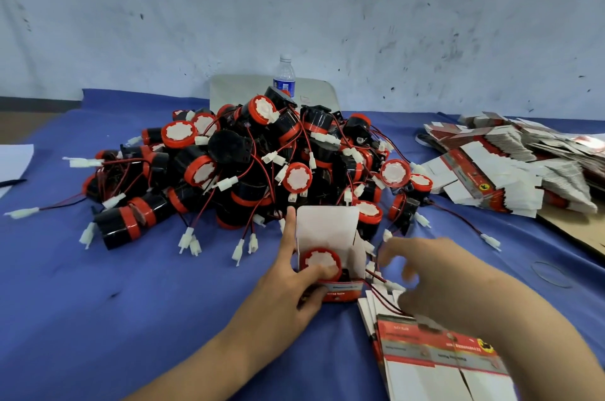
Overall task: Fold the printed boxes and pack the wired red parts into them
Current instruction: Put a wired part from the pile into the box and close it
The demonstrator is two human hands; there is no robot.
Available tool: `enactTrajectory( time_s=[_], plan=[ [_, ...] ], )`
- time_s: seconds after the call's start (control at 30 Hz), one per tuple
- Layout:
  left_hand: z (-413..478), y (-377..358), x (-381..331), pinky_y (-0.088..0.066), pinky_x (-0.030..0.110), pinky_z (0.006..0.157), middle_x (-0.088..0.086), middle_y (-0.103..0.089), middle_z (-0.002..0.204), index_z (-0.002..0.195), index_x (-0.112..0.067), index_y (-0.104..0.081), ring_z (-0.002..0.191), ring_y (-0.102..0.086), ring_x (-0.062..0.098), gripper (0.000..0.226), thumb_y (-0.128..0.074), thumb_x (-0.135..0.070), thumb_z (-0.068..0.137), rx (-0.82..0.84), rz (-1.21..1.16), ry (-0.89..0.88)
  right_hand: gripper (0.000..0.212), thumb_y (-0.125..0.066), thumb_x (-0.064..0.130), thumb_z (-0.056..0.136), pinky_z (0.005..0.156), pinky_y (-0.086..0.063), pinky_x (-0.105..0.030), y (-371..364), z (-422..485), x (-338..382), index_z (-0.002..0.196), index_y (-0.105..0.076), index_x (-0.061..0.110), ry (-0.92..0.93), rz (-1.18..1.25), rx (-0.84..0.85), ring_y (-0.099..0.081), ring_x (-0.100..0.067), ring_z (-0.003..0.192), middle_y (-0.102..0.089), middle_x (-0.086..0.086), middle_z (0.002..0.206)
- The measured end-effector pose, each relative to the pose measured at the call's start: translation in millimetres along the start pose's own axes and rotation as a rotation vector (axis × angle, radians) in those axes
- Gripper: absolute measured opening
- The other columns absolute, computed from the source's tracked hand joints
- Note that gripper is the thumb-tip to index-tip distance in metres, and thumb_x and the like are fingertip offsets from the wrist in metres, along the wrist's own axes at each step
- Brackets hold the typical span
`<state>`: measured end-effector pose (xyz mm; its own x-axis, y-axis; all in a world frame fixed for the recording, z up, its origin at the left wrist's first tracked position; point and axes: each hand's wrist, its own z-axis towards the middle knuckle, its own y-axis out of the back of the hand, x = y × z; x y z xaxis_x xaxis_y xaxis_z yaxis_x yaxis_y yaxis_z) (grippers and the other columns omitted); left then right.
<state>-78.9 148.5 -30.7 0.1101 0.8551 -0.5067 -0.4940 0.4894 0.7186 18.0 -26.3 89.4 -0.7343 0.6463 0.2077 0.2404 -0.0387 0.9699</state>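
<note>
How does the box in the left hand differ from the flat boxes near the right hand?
The held box stands folded up; the flat boxes lie unfolded, stacked. The held box has a red part inside; the flat boxes hold nothing. Both bear red print.

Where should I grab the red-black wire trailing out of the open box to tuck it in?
Best bet: pinch the white connector at the wire's end, coming from the right. The lead spills over the open box's right wall onto the flat boxes, and the left hand grips the left side.
</note>
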Motion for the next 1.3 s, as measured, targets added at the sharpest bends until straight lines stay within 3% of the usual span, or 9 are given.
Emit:
enactTrajectory(
  time_s=[0.1,0.17,0.33,0.43,0.53,0.83,1.03,1.17,1.3],
  plan=[
    [-0.3,-3.7,1.8,-0.047,0.029,0.087,-0.014,0.03,0.156,0.104,-0.039,-0.063,0.122,-0.052,0.014,0.017,-0.061,-0.026,0.093,0.04,-0.035,0.062,0.031,-0.052,0.006,0.089,0.053,-0.046,-0.013,1.0,-1.2,6.8,0.093,-0.067,0.033,0.067,0.308,0.067,-0.061,0.001,0.055,-0.067,0.003,0.081],
    [0.6,-4.6,2.9,-0.047,0.029,0.087,-0.016,0.023,0.157,0.101,-0.039,-0.064,0.121,-0.051,0.008,0.016,-0.064,-0.026,0.091,0.028,-0.074,0.06,0.034,-0.051,0.005,0.089,0.067,-0.052,-0.018,-1.4,2.8,11.1,0.082,-0.072,0.03,0.097,0.415,0.048,-0.065,0.0,0.066,-0.07,0.006,0.077],
    [-0.1,-5.6,10.3,-0.047,0.019,0.089,-0.025,0.004,0.156,0.096,-0.038,-0.056,0.113,-0.036,-0.02,0.016,-0.067,-0.028,0.089,-0.065,-0.058,0.011,0.022,-0.061,0.011,0.089,0.065,-0.048,-0.012,-16.4,20.0,16.7,0.078,-0.07,0.027,0.108,0.71,-0.202,-0.064,0.004,0.068,-0.072,0.009,0.075],
    [-0.2,-4.9,12.6,-0.051,0.022,0.083,-0.032,0.001,0.15,0.093,-0.038,-0.053,0.105,-0.045,-0.008,0.017,-0.067,-0.031,0.088,-0.088,-0.029,-0.005,0.021,-0.056,0.0,0.09,0.067,-0.058,-0.031,-26.8,30.6,20.0,0.085,-0.06,0.02,0.016,0.848,-0.451,-0.069,-0.01,0.06,-0.069,-0.003,0.071],
    [0.5,-4.7,13.6,-0.053,0.025,0.086,-0.033,-0.004,0.145,0.095,-0.037,-0.051,0.108,-0.049,0.006,0.018,-0.067,-0.036,0.087,-0.093,-0.041,0.018,0.019,-0.063,0.003,0.087,0.052,-0.052,-0.019,-34.4,34.1,23.0,0.086,-0.052,0.018,-0.006,0.909,-0.614,-0.068,-0.011,0.053,-0.069,-0.002,0.062],
    [-1.1,-3.8,13.7,-0.053,0.031,0.084,-0.025,-0.009,0.145,0.096,-0.037,-0.053,0.11,-0.045,0.006,0.018,-0.067,-0.039,0.087,-0.07,-0.047,0.078,0.021,-0.047,0.009,0.098,0.071,-0.056,-0.023,-46.6,36.9,29.2,0.095,-0.046,0.029,0.137,1.13,-0.724,-0.072,-0.012,0.077,-0.07,0.007,0.087],
    [-2.8,-1.6,11.6,-0.052,0.024,0.084,-0.028,-0.007,0.145,0.102,-0.04,-0.055,0.111,-0.042,-0.001,0.017,-0.065,-0.041,0.087,-0.068,-0.042,0.06,0.012,-0.06,0.013,0.092,0.067,-0.052,-0.044,-53.1,44.3,22.7,0.09,-0.05,0.019,0.148,0.389,-0.647,-0.061,-0.027,0.079,-0.063,-0.004,0.084],
    [-4.2,0.0,10.1,-0.052,0.024,0.084,-0.03,-0.003,0.146,0.107,-0.044,-0.054,0.113,-0.042,-0.003,0.022,-0.063,-0.044,0.087,-0.047,-0.026,0.08,0.03,-0.086,0.014,0.062,0.051,-0.047,-0.029,-57.9,48.0,20.8,0.064,-0.057,0.008,0.271,-0.163,-0.779,-0.039,-0.02,0.071,-0.04,0.001,0.053],
    [-4.0,1.0,8.1,-0.053,0.026,0.084,-0.035,-0.001,0.144,0.109,-0.045,-0.053,0.116,-0.045,-0.001,0.023,-0.062,-0.046,0.087,-0.039,-0.031,0.093,0.039,-0.092,0.029,0.053,0.064,-0.031,-0.03,-59.1,49.0,17.6,0.051,-0.055,0.016,0.267,-0.335,-0.636,-0.041,-0.019,0.072,-0.053,0.005,0.043]
  ],
)
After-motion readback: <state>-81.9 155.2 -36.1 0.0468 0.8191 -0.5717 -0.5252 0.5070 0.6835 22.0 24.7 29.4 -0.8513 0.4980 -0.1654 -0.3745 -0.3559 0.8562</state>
